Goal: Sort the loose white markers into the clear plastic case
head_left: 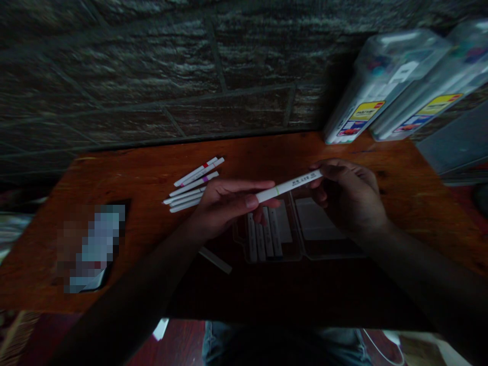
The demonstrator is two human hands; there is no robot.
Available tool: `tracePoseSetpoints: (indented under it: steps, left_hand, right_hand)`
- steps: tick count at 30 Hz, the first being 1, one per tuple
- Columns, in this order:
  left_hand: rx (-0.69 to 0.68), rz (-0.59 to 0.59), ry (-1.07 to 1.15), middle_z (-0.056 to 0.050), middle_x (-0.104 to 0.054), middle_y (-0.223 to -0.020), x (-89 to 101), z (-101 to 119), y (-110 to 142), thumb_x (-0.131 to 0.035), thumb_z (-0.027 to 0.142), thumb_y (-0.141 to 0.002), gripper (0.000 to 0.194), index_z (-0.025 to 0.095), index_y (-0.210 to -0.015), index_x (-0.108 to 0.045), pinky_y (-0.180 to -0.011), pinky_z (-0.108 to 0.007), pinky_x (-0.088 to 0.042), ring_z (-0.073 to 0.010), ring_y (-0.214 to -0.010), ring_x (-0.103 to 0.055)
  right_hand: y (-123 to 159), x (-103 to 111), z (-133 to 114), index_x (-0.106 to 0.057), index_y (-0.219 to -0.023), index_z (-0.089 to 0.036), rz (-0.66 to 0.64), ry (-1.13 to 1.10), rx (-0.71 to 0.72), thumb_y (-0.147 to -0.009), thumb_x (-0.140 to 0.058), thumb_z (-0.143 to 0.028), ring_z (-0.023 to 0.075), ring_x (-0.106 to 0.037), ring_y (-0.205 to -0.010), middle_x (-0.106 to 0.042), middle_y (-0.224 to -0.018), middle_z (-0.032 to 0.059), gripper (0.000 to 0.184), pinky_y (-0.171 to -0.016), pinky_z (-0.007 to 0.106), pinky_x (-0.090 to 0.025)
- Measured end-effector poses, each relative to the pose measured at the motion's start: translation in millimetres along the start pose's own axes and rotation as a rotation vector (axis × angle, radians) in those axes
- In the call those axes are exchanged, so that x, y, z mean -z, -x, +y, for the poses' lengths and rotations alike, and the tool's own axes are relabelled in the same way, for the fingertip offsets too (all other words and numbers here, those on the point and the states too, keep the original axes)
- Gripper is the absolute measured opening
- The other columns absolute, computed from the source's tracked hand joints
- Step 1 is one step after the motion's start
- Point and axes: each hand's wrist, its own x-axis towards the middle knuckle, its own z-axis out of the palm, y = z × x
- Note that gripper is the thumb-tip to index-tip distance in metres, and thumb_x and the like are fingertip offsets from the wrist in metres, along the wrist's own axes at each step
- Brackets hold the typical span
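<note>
Between my two hands a white marker (287,186) with a thin green band and dark print is held up at a slant. My left hand (224,203) pinches its lower left end between thumb and fingers. At the upper right end, the fingers of my right hand (346,190) are closed on it. Beneath them lies an open clear plastic case (301,249), with several white markers (266,236) side by side in its left half. Left of my hands, several white markers (196,175) lie loosely grouped on the table. A single white marker (216,260) lies partly behind my left forearm.
The wooden table (152,244) stands against a dark brick wall (251,107). Two tall clear marker cases (362,112) lean at the back right. A phone (101,249) with a blurred screen lies at the left. My jeans (282,345) show below the front edge.
</note>
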Motion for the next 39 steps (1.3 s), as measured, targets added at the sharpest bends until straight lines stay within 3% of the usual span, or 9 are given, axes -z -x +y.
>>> tracePoseSetpoints:
  steps: [12, 20, 29, 39]
  left_hand:
    - [-0.06, 0.11, -0.054, -0.008, -0.086, -0.097, -0.2, -2, -3, -0.086, 0.034, -0.087, 0.026, 0.026, -0.112, -0.086, -0.065, -0.025, -0.063, -0.0123, -0.064, -0.072]
    - [-0.051, 0.291, -0.114, -0.008, -0.086, -0.089, 2.0, -7, -9, -0.087, 0.033, -0.084, 0.022, 0.022, -0.103, -0.086, -0.062, -0.027, -0.064, -0.0138, -0.062, -0.073]
    - [-0.08, 0.296, -0.101, -0.004, -0.085, -0.086, 1.7, -9, -11, -0.085, 0.028, -0.087, 0.013, 0.024, -0.1, -0.086, -0.062, -0.021, -0.062, -0.0098, -0.06, -0.072]
    - [-0.159, 0.351, -0.271, 0.0, -0.079, -0.071, -2.3, -7, -13, -0.087, 0.022, -0.081, 0.01, 0.019, -0.089, -0.08, -0.053, -0.021, -0.056, -0.0102, -0.055, -0.07]
  right_hand:
    - [2, 1, -1, -0.084, -0.079, -0.024, -0.007, 0.059, 0.083, -0.083, -0.08, -0.025, 0.0107, -0.051, -0.044, -0.067, -0.062, 0.0021, 0.006, -0.038, 0.026, -0.036]
    - [5, 6, 3, -0.084, -0.084, -0.031, -0.028, 0.164, 0.197, -0.091, -0.08, -0.031, 0.0136, -0.053, -0.048, -0.07, -0.068, 0.0019, 0.008, -0.041, 0.031, -0.041]
    - [6, 7, 4, -0.083, -0.083, -0.03, -0.05, 0.154, 0.225, -0.092, -0.081, -0.031, 0.0126, -0.055, -0.048, -0.071, -0.068, 0.0017, 0.01, -0.042, 0.029, -0.043]
    - [8, 9, 9, -0.085, -0.091, -0.03, -0.091, 0.21, 0.27, -0.095, -0.079, -0.029, 0.0126, -0.057, -0.05, -0.074, -0.072, 0.0014, 0.007, -0.044, 0.029, -0.046]
